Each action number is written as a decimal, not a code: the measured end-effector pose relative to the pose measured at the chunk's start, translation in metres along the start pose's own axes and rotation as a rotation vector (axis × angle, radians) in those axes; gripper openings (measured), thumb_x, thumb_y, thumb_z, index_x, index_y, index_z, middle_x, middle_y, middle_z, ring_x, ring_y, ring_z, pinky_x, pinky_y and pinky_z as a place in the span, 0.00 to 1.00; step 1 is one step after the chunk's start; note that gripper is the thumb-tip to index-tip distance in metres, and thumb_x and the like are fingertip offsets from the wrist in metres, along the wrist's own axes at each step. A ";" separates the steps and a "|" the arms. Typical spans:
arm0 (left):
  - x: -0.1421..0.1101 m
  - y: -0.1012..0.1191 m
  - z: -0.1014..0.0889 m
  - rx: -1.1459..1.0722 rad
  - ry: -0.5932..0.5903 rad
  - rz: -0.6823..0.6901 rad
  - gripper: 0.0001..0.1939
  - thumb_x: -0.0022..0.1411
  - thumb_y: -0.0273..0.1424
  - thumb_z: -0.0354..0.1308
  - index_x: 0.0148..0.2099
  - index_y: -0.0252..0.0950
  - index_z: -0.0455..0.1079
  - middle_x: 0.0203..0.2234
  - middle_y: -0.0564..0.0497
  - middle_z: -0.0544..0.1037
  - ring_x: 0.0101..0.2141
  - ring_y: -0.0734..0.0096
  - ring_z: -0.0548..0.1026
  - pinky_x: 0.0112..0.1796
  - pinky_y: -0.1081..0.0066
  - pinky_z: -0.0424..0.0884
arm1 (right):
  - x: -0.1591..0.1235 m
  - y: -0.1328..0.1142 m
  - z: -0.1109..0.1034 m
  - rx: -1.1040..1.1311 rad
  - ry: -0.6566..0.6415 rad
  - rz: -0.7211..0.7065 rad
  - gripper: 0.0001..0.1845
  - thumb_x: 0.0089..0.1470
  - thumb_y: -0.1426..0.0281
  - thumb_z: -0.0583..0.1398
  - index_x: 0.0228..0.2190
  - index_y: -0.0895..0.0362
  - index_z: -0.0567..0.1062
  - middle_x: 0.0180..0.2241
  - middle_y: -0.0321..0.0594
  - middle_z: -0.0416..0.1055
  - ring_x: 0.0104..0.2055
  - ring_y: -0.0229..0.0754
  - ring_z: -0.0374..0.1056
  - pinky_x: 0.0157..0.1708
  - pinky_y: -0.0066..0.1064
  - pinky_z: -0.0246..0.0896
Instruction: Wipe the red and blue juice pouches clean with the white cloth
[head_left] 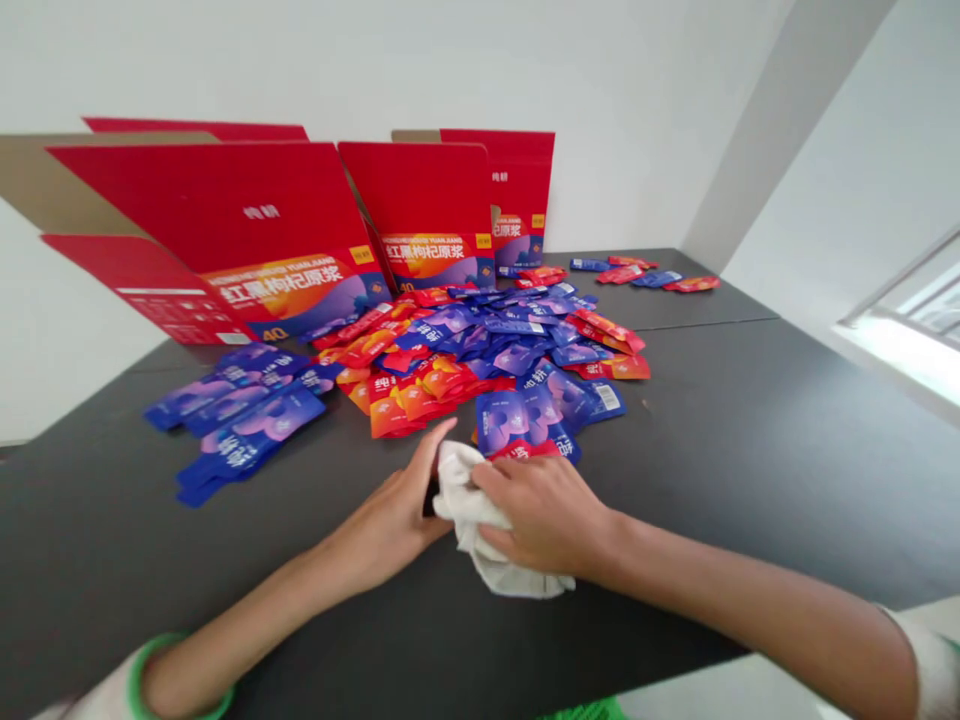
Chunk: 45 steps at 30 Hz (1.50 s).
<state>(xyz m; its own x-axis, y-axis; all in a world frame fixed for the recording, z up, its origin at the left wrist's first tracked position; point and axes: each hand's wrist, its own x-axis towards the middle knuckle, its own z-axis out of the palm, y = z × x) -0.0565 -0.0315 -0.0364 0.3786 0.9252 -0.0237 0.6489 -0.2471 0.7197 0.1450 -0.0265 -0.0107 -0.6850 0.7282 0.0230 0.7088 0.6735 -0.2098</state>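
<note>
My right hand (544,510) is closed round a crumpled white cloth (480,505), part of which hangs down over the dark table. Facing it, my left hand (405,510) is curled with the thumb up. Something dark shows inside its grip, mostly hidden, and the cloth presses against that spot. Just beyond both hands lie blue sachets (517,415), with a red sachet partly covered by my right hand. A large loose heap of red and blue sachets (480,335) spreads behind them.
Several open red cartons (285,220) stand along the back left by the white wall. A group of blue sachets (255,425) lies at the left on the dark table (720,460). A short row of red and blue sachets (645,275) sits at the back right.
</note>
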 end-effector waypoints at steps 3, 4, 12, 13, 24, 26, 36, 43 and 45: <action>0.021 -0.006 -0.009 0.020 -0.009 0.028 0.35 0.58 0.36 0.54 0.63 0.37 0.43 0.39 0.50 0.73 0.40 0.64 0.72 0.44 0.64 0.66 | 0.015 0.020 -0.007 -0.043 0.091 0.167 0.19 0.56 0.61 0.50 0.48 0.55 0.62 0.39 0.43 0.71 0.38 0.45 0.68 0.35 0.33 0.59; 0.026 -0.008 -0.010 0.025 -0.015 0.031 0.33 0.58 0.36 0.53 0.62 0.37 0.44 0.36 0.51 0.73 0.38 0.65 0.72 0.43 0.65 0.66 | 0.019 0.027 -0.009 -0.055 0.119 0.224 0.19 0.57 0.61 0.49 0.48 0.55 0.62 0.39 0.43 0.71 0.38 0.45 0.69 0.34 0.32 0.59; 0.031 -0.008 -0.009 -0.067 -0.013 0.039 0.38 0.54 0.35 0.59 0.62 0.41 0.44 0.44 0.48 0.71 0.44 0.61 0.71 0.43 0.66 0.66 | 0.025 0.021 -0.002 -0.046 0.036 -0.047 0.17 0.50 0.61 0.57 0.42 0.54 0.66 0.39 0.41 0.70 0.39 0.44 0.67 0.37 0.32 0.58; 0.032 -0.007 -0.009 -0.065 -0.014 0.028 0.38 0.54 0.35 0.58 0.63 0.41 0.43 0.44 0.48 0.72 0.43 0.62 0.72 0.43 0.66 0.66 | 0.025 0.022 -0.002 -0.056 0.048 -0.007 0.17 0.51 0.61 0.56 0.42 0.54 0.66 0.38 0.41 0.70 0.38 0.44 0.67 0.36 0.32 0.58; 0.033 -0.007 -0.009 -0.049 -0.023 -0.007 0.43 0.54 0.36 0.57 0.65 0.40 0.37 0.40 0.50 0.73 0.38 0.64 0.72 0.41 0.66 0.66 | 0.020 0.021 -0.001 -0.106 0.051 0.072 0.17 0.51 0.61 0.57 0.43 0.54 0.65 0.38 0.42 0.69 0.37 0.43 0.66 0.35 0.31 0.58; 0.034 -0.006 -0.009 -0.060 -0.043 -0.011 0.41 0.56 0.37 0.55 0.65 0.40 0.36 0.34 0.54 0.73 0.34 0.67 0.73 0.39 0.67 0.66 | 0.020 0.024 -0.002 -0.144 0.096 0.223 0.18 0.53 0.63 0.56 0.45 0.55 0.64 0.38 0.43 0.69 0.37 0.44 0.67 0.34 0.31 0.58; 0.034 -0.006 -0.010 -0.054 -0.033 -0.013 0.40 0.56 0.36 0.57 0.64 0.38 0.40 0.33 0.54 0.74 0.35 0.66 0.73 0.39 0.67 0.66 | 0.016 0.025 -0.005 -0.136 0.035 0.204 0.18 0.54 0.62 0.55 0.46 0.55 0.64 0.39 0.44 0.69 0.39 0.43 0.66 0.37 0.31 0.57; 0.035 -0.011 -0.008 -0.108 -0.005 -0.035 0.41 0.54 0.36 0.59 0.64 0.40 0.41 0.38 0.50 0.74 0.40 0.62 0.73 0.44 0.62 0.65 | 0.014 0.023 -0.003 -0.089 -0.023 0.026 0.18 0.51 0.61 0.56 0.44 0.54 0.65 0.40 0.42 0.69 0.39 0.45 0.66 0.36 0.31 0.56; 0.036 -0.015 -0.015 -0.185 -0.015 -0.042 0.40 0.55 0.38 0.58 0.63 0.38 0.41 0.36 0.50 0.75 0.40 0.61 0.73 0.44 0.61 0.66 | 0.012 0.030 -0.012 -0.076 0.025 0.130 0.19 0.53 0.62 0.54 0.46 0.55 0.63 0.39 0.43 0.70 0.38 0.45 0.67 0.34 0.31 0.56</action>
<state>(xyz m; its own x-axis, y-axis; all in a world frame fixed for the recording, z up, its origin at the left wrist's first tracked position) -0.0626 0.0096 -0.0379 0.3646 0.9289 -0.0655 0.5323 -0.1502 0.8331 0.1597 0.0036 -0.0050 -0.5828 0.8123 0.0245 0.8028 0.5801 -0.1376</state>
